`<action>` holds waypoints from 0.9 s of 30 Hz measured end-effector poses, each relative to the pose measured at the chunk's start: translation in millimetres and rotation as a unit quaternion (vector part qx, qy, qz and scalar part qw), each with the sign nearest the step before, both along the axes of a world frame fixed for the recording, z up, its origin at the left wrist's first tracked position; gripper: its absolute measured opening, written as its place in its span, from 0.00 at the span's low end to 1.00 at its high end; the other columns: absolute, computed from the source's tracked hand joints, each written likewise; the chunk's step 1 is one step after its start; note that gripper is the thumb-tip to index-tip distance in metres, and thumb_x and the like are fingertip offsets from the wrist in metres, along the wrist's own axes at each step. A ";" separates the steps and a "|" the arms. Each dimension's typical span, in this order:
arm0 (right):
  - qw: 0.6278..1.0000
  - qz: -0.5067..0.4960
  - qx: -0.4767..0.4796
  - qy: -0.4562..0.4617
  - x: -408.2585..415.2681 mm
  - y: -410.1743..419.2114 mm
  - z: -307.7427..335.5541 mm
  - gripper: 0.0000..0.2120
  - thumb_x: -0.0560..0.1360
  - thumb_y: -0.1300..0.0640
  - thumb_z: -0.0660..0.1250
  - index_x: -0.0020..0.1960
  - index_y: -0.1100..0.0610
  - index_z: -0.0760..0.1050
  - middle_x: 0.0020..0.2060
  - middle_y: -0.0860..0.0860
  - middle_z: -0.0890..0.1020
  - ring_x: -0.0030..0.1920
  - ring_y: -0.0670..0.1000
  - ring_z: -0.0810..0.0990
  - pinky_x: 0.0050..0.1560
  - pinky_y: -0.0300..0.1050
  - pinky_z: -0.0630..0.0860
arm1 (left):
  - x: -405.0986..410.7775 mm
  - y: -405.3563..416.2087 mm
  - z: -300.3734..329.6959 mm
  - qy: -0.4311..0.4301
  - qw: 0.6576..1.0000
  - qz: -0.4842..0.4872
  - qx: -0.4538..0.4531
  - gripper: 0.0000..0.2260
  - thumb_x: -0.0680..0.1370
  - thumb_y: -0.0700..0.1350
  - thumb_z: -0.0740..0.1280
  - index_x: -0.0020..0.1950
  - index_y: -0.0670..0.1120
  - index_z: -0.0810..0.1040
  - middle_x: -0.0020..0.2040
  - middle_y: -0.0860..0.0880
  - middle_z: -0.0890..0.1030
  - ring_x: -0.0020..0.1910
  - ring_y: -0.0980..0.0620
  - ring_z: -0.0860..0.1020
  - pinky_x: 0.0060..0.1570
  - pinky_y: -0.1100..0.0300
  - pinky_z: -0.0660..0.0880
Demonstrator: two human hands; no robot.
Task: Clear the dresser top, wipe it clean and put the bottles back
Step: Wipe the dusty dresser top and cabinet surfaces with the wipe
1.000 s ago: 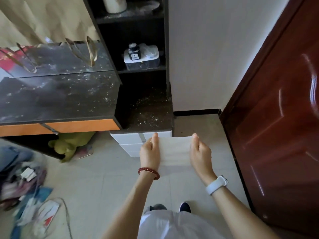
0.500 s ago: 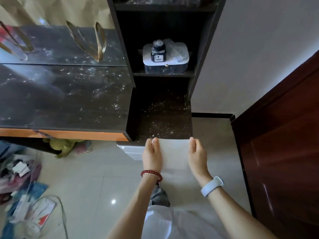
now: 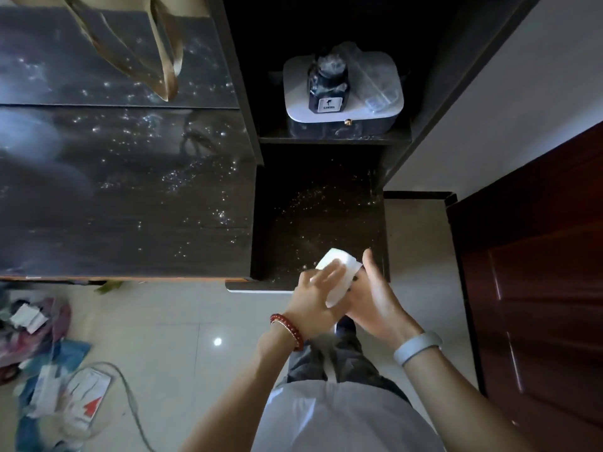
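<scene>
A white folded tissue (image 3: 342,272) sits between my two hands just above the front edge of the low dark dresser top (image 3: 319,220), which is speckled with dust. My left hand (image 3: 318,291) lies over the tissue with its fingers laid flat on it. My right hand (image 3: 375,295) cups the tissue from the right, thumb up. A dark bottle (image 3: 328,88) stands on a white box (image 3: 342,93) on the shelf above.
A wide dusty dark desk top (image 3: 124,190) lies to the left, with a paper bag's handles (image 3: 163,57) hanging over it. A dark red door (image 3: 538,272) stands at the right. Clutter (image 3: 49,353) lies on the tiled floor at the lower left.
I have stepped closer to the dresser. The tissue, held stretched flat between both hands before, is now folded smaller with my hands brought together over the low top's front edge.
</scene>
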State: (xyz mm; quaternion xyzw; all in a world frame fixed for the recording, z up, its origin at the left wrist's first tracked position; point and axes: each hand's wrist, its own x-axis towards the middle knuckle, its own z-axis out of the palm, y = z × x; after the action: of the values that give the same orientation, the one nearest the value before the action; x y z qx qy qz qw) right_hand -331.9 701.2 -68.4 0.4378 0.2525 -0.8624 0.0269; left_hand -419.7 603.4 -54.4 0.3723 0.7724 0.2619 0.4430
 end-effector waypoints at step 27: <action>0.943 -0.249 0.132 -0.176 -18.7 61.5 -15.2 0.10 0.80 0.60 0.52 0.58 0.58 0.70 0.48 0.57 0.78 0.45 0.54 0.78 0.43 0.47 0.76 | 8.1 19.1 -41.5 -0.179 0.823 0.540 -0.007 0.09 0.76 0.40 0.65 0.35 0.44 0.75 0.33 0.45 0.78 0.32 0.53 0.76 0.39 0.61 0.71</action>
State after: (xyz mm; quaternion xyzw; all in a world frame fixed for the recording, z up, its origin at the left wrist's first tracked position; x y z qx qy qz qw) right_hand -350.6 762.7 -83.5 0.6310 0.2380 -0.7101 -0.2023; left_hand -411.6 622.6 -95.9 -0.1604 0.7588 0.5158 0.3640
